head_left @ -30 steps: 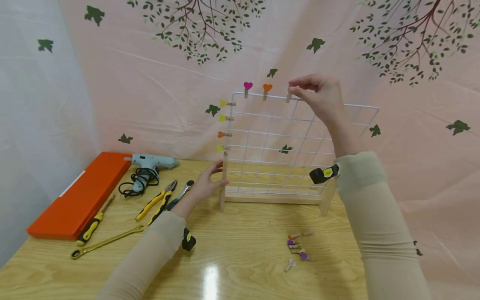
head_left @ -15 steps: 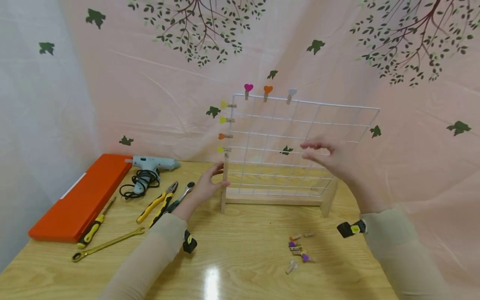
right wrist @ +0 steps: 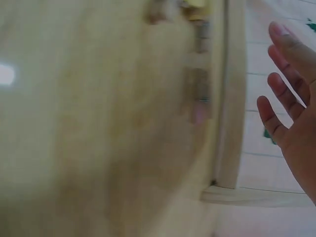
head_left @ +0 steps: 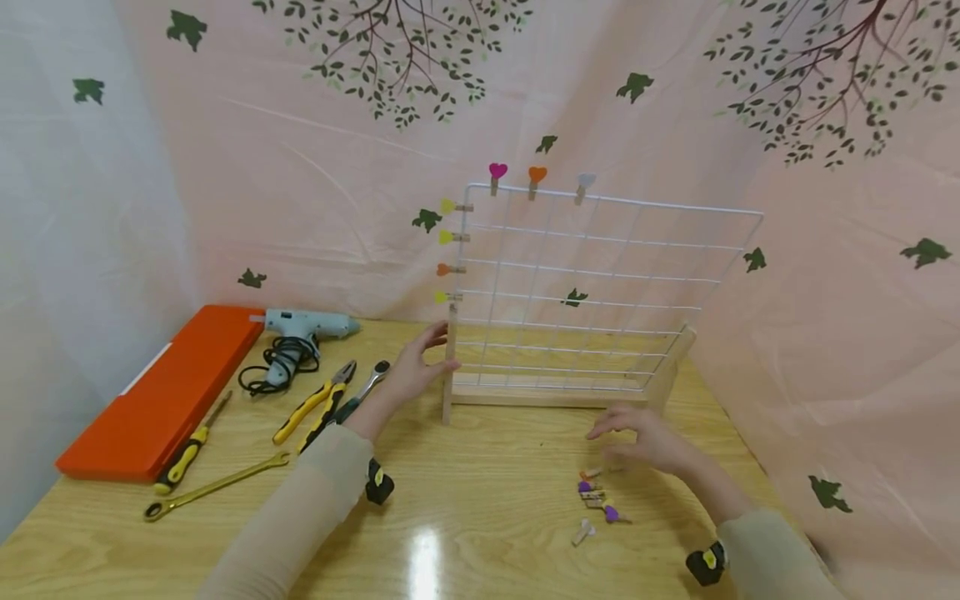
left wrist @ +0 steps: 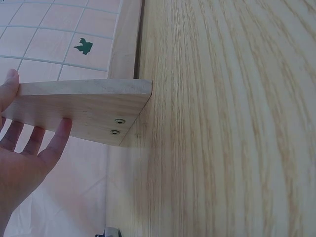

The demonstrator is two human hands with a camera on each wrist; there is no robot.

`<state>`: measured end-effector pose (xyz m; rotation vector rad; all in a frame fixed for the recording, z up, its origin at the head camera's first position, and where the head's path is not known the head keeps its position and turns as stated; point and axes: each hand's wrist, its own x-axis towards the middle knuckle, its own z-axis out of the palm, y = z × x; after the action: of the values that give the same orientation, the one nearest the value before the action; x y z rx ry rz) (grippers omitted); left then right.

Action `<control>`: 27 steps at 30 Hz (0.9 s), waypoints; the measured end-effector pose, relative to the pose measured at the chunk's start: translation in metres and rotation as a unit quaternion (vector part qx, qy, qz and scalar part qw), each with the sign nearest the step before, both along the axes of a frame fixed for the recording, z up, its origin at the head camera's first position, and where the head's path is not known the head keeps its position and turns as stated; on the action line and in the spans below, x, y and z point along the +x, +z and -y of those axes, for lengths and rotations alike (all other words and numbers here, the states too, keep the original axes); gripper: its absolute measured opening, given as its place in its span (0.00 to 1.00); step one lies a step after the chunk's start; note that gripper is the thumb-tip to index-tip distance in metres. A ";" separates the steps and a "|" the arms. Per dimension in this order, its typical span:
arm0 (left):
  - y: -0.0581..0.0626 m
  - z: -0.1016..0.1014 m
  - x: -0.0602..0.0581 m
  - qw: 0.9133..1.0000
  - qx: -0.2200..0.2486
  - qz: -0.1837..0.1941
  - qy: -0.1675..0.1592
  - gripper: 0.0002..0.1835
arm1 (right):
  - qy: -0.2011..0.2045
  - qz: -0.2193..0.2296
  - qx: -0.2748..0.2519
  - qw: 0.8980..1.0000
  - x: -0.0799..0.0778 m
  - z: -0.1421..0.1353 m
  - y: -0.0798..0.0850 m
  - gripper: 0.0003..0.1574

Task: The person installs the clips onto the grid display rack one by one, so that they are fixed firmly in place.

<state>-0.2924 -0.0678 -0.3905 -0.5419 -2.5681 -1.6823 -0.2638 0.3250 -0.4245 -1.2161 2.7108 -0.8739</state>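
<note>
A white wire grid (head_left: pixel 585 287) stands on the table in a wooden frame. My left hand (head_left: pixel 416 367) holds its left wooden side panel (left wrist: pixel 94 101), thumb at the front edge and fingertips on the outer face. My right hand (head_left: pixel 645 437) hovers with parted fingers, holding nothing, over a loose group of small wooden clothespins (head_left: pixel 592 498) with coloured hearts. Along the grid's top wire sit a pink-heart clothespin (head_left: pixel 498 175), an orange one (head_left: pixel 537 179) and a pale one (head_left: pixel 584 187). Several yellow and orange heart clothespins (head_left: pixel 452 238) are clipped down its left side.
On the table's left lie a flat orange case (head_left: pixel 161 392), a glue gun (head_left: pixel 300 333) with a coiled cord, a screwdriver (head_left: pixel 187 454), a gold wrench (head_left: pixel 217 486), yellow pliers (head_left: pixel 315 400) and a ratchet (head_left: pixel 367 387). A pink leaf-print cloth (head_left: pixel 337 167) hangs behind.
My right hand has let go of the pale-heart clothespin on the top wire and come down to the loose clothespins. My left hand stays on the side panel.
</note>
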 end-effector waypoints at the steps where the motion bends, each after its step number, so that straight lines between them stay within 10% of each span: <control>1: 0.000 0.000 -0.001 1.000 0.000 0.000 0.000 0.39 | 0.017 0.007 0.005 1.000 0.000 -0.001 -0.006 0.16; 10: 0.000 -0.001 -0.003 1.000 0.011 -0.003 -0.008 0.39 | 0.131 0.030 0.015 0.991 -0.005 0.003 -0.032 0.12; 17: -0.008 0.000 -0.009 1.000 0.013 -0.010 -0.004 0.39 | 0.111 0.097 0.017 0.989 -0.004 0.011 -0.027 0.10; 27: -0.030 0.002 -0.024 1.000 0.012 -0.019 0.010 0.38 | 0.038 0.051 -0.005 0.998 -0.010 0.015 -0.011 0.14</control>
<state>-0.3163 -0.0702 -0.4202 -0.5403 -2.5149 -1.6791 -0.2733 0.3100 -0.4350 -1.2316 2.5677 -0.9158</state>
